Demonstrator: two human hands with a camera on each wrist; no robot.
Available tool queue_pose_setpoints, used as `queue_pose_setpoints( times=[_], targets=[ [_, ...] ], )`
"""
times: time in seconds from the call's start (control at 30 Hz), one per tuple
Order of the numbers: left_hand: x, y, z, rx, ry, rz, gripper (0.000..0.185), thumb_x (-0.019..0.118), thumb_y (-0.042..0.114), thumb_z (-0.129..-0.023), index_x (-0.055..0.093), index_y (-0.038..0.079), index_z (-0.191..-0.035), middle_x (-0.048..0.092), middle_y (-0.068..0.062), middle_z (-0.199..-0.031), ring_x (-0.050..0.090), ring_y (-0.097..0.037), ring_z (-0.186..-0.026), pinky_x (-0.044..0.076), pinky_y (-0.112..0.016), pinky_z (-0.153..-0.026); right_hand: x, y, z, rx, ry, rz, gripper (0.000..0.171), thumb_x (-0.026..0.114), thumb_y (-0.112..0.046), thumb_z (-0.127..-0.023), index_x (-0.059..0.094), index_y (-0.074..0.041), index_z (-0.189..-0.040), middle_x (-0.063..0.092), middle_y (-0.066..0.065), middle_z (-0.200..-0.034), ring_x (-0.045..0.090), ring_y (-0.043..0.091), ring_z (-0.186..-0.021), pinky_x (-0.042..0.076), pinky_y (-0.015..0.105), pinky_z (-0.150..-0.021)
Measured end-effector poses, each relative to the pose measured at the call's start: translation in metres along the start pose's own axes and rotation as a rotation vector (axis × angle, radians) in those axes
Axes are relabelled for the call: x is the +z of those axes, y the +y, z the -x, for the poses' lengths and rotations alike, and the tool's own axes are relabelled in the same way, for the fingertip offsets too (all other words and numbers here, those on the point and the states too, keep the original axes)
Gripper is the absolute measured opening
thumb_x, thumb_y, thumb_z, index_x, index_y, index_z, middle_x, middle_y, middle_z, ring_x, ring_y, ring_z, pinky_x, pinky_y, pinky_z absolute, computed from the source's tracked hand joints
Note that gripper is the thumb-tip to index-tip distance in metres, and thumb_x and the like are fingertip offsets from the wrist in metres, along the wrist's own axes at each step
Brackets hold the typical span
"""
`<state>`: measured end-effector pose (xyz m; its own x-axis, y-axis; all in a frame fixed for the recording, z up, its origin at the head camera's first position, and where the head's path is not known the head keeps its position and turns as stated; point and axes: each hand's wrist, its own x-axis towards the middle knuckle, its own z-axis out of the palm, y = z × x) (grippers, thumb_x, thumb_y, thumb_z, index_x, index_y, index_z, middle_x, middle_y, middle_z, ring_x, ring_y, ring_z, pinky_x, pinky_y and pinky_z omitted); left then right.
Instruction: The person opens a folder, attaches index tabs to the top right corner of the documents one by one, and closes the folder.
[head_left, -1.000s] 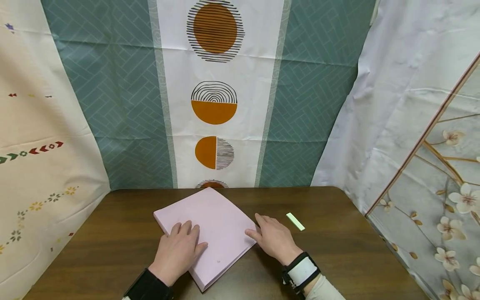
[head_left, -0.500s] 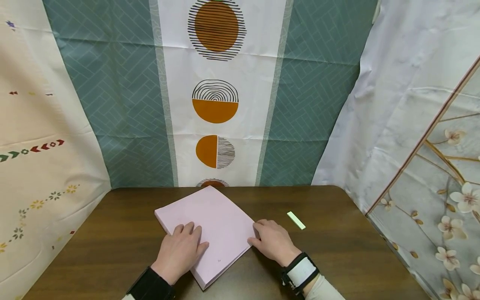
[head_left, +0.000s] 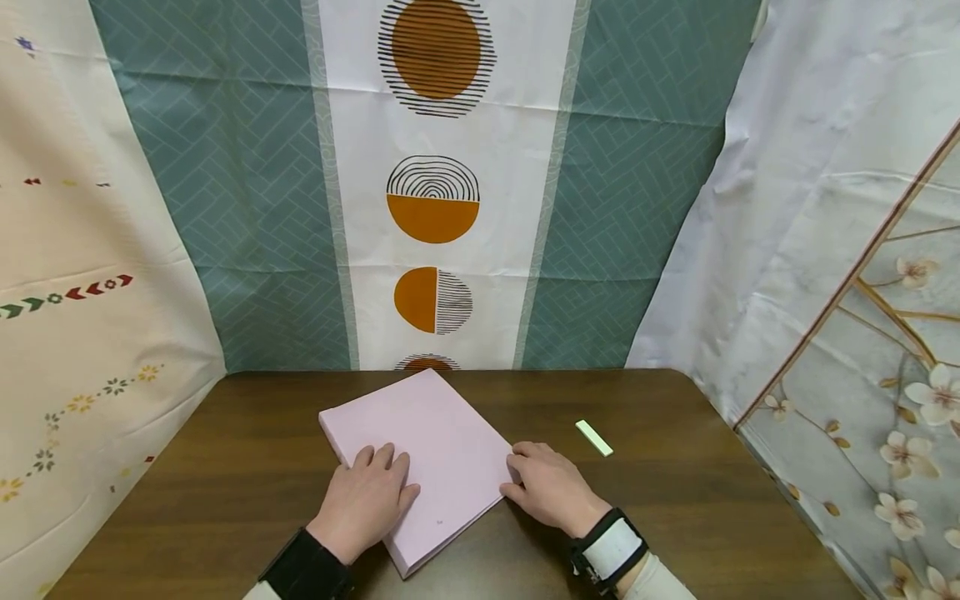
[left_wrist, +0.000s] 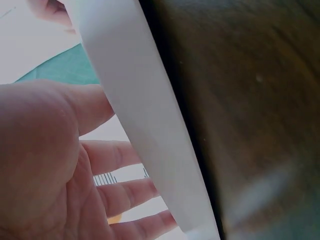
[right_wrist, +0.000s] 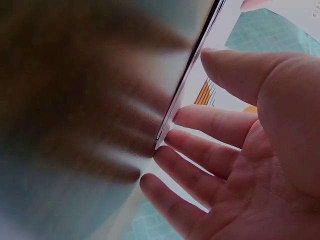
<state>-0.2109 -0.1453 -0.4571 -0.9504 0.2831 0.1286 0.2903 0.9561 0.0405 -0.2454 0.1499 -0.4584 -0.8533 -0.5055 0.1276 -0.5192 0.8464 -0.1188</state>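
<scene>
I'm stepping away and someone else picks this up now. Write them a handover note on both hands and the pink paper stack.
Left hand: flat on the near left part of the pink paper stack, fingers straight.
Right hand: at the stack's right corner, fingertips touching its edge, not gripping.
Stack: lies turned at an angle on the brown table, all sheets apparently together.
Green strip: on the table to the right of the right hand, untouched.
Done: nothing lifted or separated.
Left: probably taking or squaring sheets at that corner.
</scene>
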Motion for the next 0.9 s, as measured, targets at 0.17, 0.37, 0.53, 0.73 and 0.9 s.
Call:
queue_pose_setpoints(
  times=[0.17, 0.37, 0.53, 0.73, 0.9],
  targets=[
    [-0.002, 0.000, -0.002, 0.037, -0.032, 0.027, 0.055, 0.072, 0.043, -0.106, 0.070, 0.002, -0.142, 0.062, -0.024, -0.151, 0.055, -0.050, -0.139, 0.049, -0.074, -0.106, -0.005, -0.003, 0.009, -0.007, -0.019, -0.009, 0.025, 0.082, -0.031, -0.101, 0.071, -0.013, -0.087, 0.072, 0.017, -0.139, 0.069, 0.035, -0.126, 0.056, 0.052, -0.108],
    [-0.002, -0.002, -0.005, 0.071, -0.093, 0.084, 0.055, 0.068, 0.040, -0.109, 0.065, 0.001, -0.149, 0.055, -0.025, -0.159, 0.047, -0.054, -0.149, 0.039, -0.078, -0.113, -0.008, -0.002, 0.019, -0.020, 0.002, -0.018, 0.021, 0.082, -0.028, -0.101, 0.075, -0.012, -0.089, 0.075, 0.015, -0.132, 0.071, 0.033, -0.122, 0.058, 0.050, -0.104],
    [-0.001, -0.003, -0.010, 0.102, -0.100, 0.112, 0.052, 0.068, 0.036, -0.109, 0.066, 0.000, -0.147, 0.056, -0.026, -0.159, 0.046, -0.055, -0.149, 0.037, -0.080, -0.113, -0.008, -0.001, 0.025, -0.039, 0.016, -0.016, 0.023, 0.082, -0.026, -0.100, 0.071, -0.014, -0.084, 0.076, 0.014, -0.125, 0.073, 0.032, -0.114, 0.060, 0.048, -0.098],
    [0.000, -0.001, -0.016, 0.133, -0.103, 0.111, 0.053, 0.072, 0.038, -0.107, 0.068, -0.001, -0.142, 0.058, -0.027, -0.154, 0.047, -0.057, -0.147, 0.037, -0.082, -0.111, -0.004, -0.002, 0.033, -0.081, 0.057, 0.031, 0.018, 0.084, -0.025, -0.099, 0.074, -0.012, -0.090, 0.075, 0.009, -0.115, 0.069, 0.024, -0.095, 0.061, 0.039, -0.083],
    [0.002, -0.002, -0.022, 0.161, -0.108, 0.109, 0.053, 0.073, 0.039, -0.107, 0.068, -0.001, -0.142, 0.058, -0.026, -0.156, 0.047, -0.053, -0.148, 0.038, -0.081, -0.112, -0.002, -0.003, 0.039, -0.104, 0.091, 0.060, 0.018, 0.083, -0.024, -0.098, 0.074, -0.014, -0.087, 0.069, 0.001, -0.100, 0.062, 0.017, -0.083, 0.057, 0.035, -0.073]
  ],
)
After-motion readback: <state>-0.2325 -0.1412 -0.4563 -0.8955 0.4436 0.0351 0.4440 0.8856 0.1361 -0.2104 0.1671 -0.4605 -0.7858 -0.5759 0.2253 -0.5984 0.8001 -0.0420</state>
